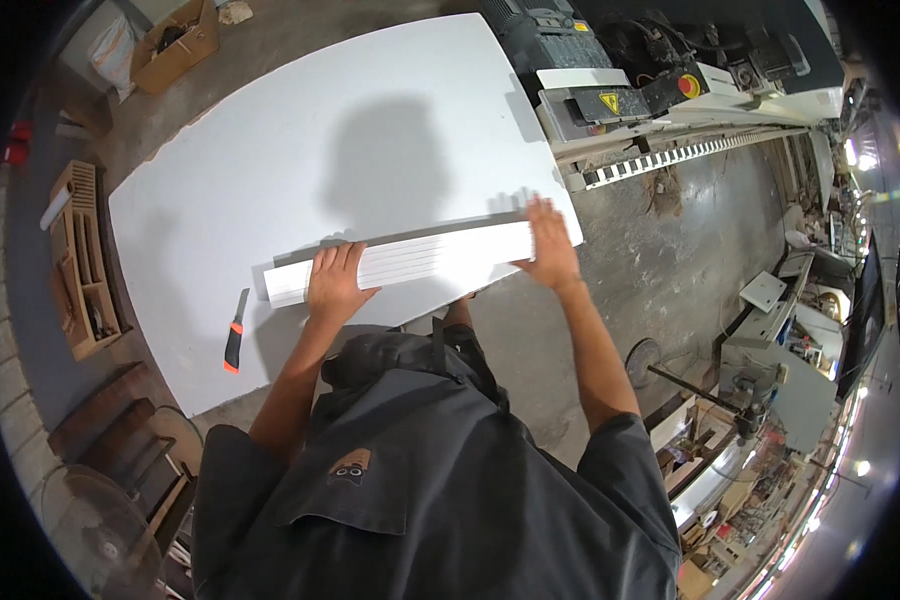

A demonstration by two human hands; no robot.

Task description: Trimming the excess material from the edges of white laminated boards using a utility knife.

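Observation:
A stack of long white strips [402, 264] lies side by side across the near part of a large white board [240, 160]. My left hand [338, 282] spans the strips near their left end, its fingers over the far edge and its thumb at the near edge. At their right end my right hand [552, 247] lies against them with its fingers stretched out flat and its thumb toward the near edge. Left of the strips, a utility knife [235, 335] with a black and orange handle rests on the board, blade pointing away from me.
A machine [610, 100] with a red stop button stands beyond the board's right corner. A wooden rack [88, 262] is at the left, and a cardboard box [175, 48] sits on the floor at the far left. Workbenches with tools [770, 350] line the right side.

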